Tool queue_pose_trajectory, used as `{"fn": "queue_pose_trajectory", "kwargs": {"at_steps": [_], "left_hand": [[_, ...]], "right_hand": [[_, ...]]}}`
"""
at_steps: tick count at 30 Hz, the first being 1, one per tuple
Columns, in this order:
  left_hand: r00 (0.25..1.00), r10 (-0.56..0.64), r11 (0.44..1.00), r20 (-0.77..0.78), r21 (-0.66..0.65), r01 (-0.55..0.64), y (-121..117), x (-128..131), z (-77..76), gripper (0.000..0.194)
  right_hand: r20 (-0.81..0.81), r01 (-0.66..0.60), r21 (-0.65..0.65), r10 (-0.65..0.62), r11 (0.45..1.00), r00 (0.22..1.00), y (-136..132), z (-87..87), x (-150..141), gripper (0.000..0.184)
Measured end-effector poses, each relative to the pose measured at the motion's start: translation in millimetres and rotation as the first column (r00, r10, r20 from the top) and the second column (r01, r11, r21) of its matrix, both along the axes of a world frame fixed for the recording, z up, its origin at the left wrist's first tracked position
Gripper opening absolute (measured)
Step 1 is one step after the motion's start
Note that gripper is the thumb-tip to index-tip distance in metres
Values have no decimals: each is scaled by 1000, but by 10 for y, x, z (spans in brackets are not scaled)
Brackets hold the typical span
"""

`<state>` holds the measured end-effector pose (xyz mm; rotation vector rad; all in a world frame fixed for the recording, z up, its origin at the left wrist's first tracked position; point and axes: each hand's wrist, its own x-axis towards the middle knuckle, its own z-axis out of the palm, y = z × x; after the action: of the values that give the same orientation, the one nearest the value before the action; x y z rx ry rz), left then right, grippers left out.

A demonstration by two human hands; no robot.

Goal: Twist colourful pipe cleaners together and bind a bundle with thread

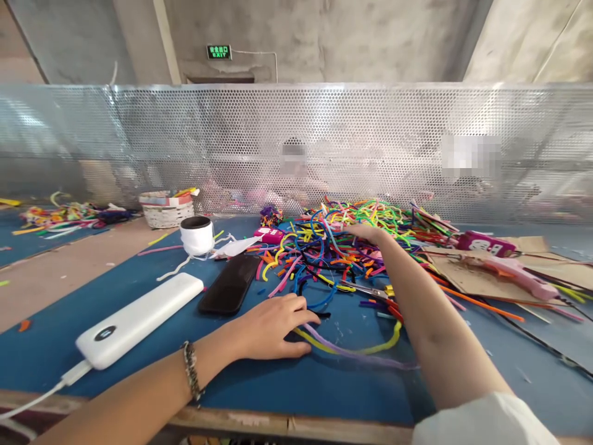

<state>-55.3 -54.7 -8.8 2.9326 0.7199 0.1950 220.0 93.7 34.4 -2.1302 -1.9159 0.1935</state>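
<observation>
My left hand rests on the blue tabletop with its fingers curled and the thumb a little apart. The ends of a lilac pipe cleaner and a yellow pipe cleaner run in under its fingers; both curve off to the right across the table. My right hand reaches forward into a tangled heap of coloured pipe cleaners. Its fingertips are lost among the strands, so any grip there is hidden. Between the hands, scissors lie at the heap's near edge.
Left of my left hand are a black phone, a cabled white power bank and a white-wrapped cup. A woven basket stands behind. A pink glue gun lies on cardboard at right. A perforated metal screen closes off the back.
</observation>
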Motion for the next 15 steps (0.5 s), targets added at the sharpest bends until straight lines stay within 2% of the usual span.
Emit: {"fn": "queue_pose_trajectory", "kwargs": {"at_steps": [2,3,6,11,13,15], "left_hand": [[1000,-3,1000,-1,-2,3,12,2,1,38],[1000,-7,1000,-3,-5,7,17,2,0,38],[1000,-23,1000,-5,-12,23,30,-5,-1,40],[1000,-26,1000,-5,-14,26,43,-10,6,42],[1000,-23,999,-8,-22,23,47,-8,10,41],[1000,-25,999,-7,-30,24,52,-8,11,41]], "right_hand": [[25,170,74,-172,983,985,17,111,65,43],[41,261,126,-268,957,963,18,154,110,46],[68,425,221,-449,878,891,-1,202,252,42],[105,448,189,-471,874,876,-35,140,385,23],[116,434,213,-464,875,878,-27,154,409,23],[131,360,249,-399,899,907,-12,208,434,27]]}}
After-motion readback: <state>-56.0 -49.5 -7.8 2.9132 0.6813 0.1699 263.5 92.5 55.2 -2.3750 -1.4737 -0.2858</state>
